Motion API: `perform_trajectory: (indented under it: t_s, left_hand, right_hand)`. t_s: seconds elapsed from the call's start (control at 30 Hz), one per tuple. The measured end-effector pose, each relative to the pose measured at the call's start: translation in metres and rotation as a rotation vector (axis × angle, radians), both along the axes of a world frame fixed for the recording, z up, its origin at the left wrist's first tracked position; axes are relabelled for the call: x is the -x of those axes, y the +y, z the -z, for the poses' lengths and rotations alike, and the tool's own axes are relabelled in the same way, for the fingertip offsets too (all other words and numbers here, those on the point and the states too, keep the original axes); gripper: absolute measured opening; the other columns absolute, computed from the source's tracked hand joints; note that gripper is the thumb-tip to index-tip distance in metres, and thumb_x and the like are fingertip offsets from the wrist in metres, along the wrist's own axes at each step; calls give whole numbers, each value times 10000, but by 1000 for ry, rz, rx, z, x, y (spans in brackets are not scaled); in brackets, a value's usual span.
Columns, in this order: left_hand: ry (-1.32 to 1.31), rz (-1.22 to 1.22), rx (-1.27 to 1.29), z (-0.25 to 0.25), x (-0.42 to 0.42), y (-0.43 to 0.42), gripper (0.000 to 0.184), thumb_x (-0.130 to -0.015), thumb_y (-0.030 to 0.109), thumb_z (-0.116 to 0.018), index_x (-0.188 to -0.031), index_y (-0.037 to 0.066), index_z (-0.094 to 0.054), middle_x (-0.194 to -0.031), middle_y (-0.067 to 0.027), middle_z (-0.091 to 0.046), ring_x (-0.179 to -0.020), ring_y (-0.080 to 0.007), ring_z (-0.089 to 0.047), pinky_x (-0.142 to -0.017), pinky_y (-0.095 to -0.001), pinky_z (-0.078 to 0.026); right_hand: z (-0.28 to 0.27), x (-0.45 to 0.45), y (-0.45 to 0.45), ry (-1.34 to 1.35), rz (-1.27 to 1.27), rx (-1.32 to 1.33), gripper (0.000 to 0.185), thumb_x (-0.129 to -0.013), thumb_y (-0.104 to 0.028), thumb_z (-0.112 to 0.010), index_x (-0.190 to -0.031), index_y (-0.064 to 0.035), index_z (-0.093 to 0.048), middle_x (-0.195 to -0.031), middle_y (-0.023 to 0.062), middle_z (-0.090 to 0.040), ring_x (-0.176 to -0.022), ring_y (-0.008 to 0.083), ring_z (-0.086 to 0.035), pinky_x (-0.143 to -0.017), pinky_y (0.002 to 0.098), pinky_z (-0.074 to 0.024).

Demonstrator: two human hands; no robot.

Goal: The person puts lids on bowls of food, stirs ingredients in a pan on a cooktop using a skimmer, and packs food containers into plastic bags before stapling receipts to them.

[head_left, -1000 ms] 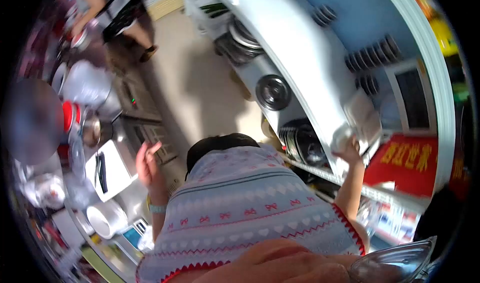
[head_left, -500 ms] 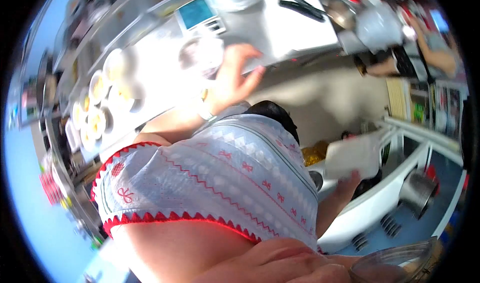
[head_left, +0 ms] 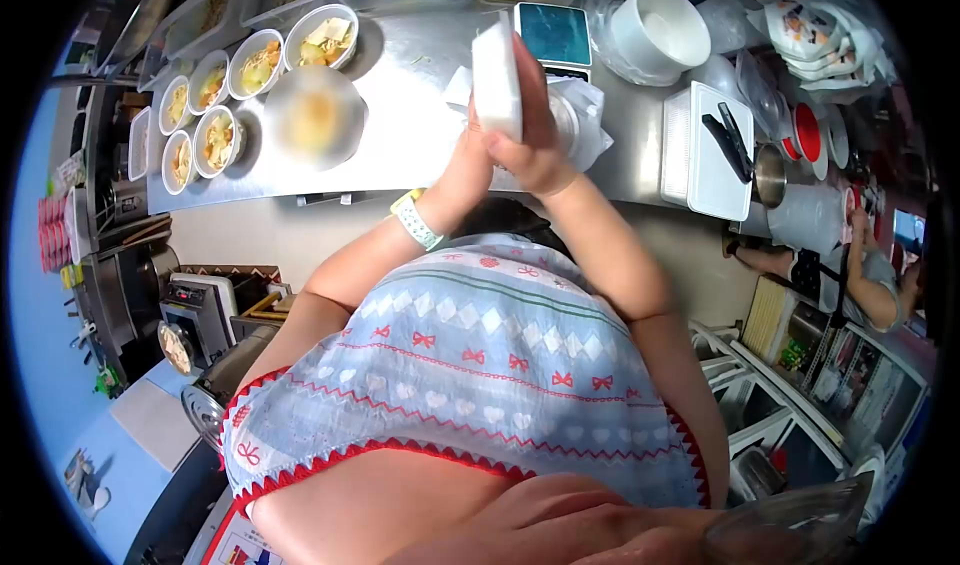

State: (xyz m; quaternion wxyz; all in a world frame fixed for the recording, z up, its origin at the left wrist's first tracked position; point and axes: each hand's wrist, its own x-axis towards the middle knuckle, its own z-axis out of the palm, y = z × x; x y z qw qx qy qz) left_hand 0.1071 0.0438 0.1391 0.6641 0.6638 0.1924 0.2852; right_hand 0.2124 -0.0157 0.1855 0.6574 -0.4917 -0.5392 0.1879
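1. Head view: right hand [head_left: 536, 130] has a flat white thing [head_left: 497, 80] pinched, thumb low on its near face, other fingers straight up along its right side. Thing is tipped up on edge, over the mid part of the table [head_left: 410, 150], approx. btwn near & far edges.
2. Left hand [head_left: 466, 165] sits against the thing's lower left side; its fingers are mostly hidden, so can't tell if it grips too or just steadies.
3. Done, as far as shown: six white bowls [head_left: 239, 147] w/ food in them (noodle-like strands, yellow & orange bits) stand nr the table's left end. A round blurred patch to their right may be another (too smeared to be sure).
4. Not done, judging by how things lie: white thing isn't set down, it's up in the hands. Can't tell if it's a lid, box or stack, so no exact count of what's left.
5. Around it: scale [head_left: 552, 33] toward the far edge, just right of the thing; white tub [head_left: 660, 35] further right; crumpled white bag [head_left: 594, 125] by the right hand; white board [head_left: 708, 180] w/ black tools [head_left: 728, 143] nr the right end.
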Motion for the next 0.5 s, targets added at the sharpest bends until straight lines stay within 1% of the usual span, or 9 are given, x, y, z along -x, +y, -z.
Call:
perform_trajectory:
  t_s: [0.03,0.07,0.1,0.13,0.17,0.23,0.27,0.37,0.5]
  left_hand:
    - [48,-32,-123,-4,11,10,493,-949,269,-412,-1387,52,-348,-1403,-168,-358,-1288,-299,-351,-1056,-370,-299]
    - [97,-69,-244,-8,21,21,472,-921,211,-480,-1355,51,-387,-1361,-172,-391,-1243,-309,-387,-1026,-375,-331]
    - [64,-163,-332,-26,25,30,461,-880,139,-549,-1313,39,-424,-1301,-176,-432,-1179,-316,-431,-988,-380,-363]
    - [113,-295,-487,-27,33,42,459,-797,33,-626,-1223,14,-457,-1195,-151,-475,-1069,-295,-463,-896,-378,-403]
    - [181,-362,-586,-22,38,52,475,-799,137,-673,-1186,-26,-453,-1177,-177,-472,-1062,-302,-463,-869,-387,-414]
    - [365,-371,-539,24,30,58,581,-804,225,-718,-1205,-57,-407,-1169,-184,-463,-1010,-233,-474,-843,-334,-419]
    - [412,-276,-402,28,25,58,661,-740,309,-761,-1138,-104,-434,-1087,-260,-494,-994,-332,-508,-840,-396,-431]
    - [556,28,-90,46,22,63,442,-829,275,-670,-1079,-64,-536,-908,-160,-600,-818,-216,-582,-736,-319,-473]
    - [167,43,167,33,30,48,200,-890,94,-541,-1048,-25,-570,-918,-84,-619,-823,-141,-588,-770,-280,-476]
  right_hand:
    - [7,-7,3,-181,20,-32,923,-694,-277,-716,-1448,-59,-231,-1342,148,-324,-1253,275,-337,-1030,392,-327]
    - [18,-7,2,55,-16,44,888,-660,-205,-736,-1417,-74,-290,-1336,154,-335,-1249,299,-349,-1023,388,-345]
    - [20,-19,0,-321,133,134,893,-618,-178,-765,-1400,-146,-335,-1332,163,-334,-1240,339,-370,-1041,388,-339]
    - [34,-30,-1,-374,93,253,877,-608,-198,-771,-1385,-204,-365,-1331,171,-338,-1234,359,-379,-1045,397,-341]
    - [48,-38,-3,-420,58,373,863,-597,-218,-777,-1370,-263,-395,-1330,179,-342,-1228,378,-387,-1049,405,-343]
    - [52,-50,-15,-547,-6,516,829,-594,-250,-774,-1347,-297,-430,-1321,183,-366,-1232,380,-387,-1050,425,-338]
    - [52,-55,-18,-678,-83,652,795,-591,-283,-771,-1324,-332,-466,-1312,188,-390,-1237,383,-387,-1052,444,-332]
    - [53,-62,-32,-909,-47,807,719,-600,-339,-747,-1283,-350,-523,-1281,190,-441,-1238,381,-384,-1051,452,-321]
    - [76,-61,-28,-1027,8,749,743,-586,-568,-761,-1265,-354,-550,-1307,186,-427,-1261,381,-355,-1065,590,-205]
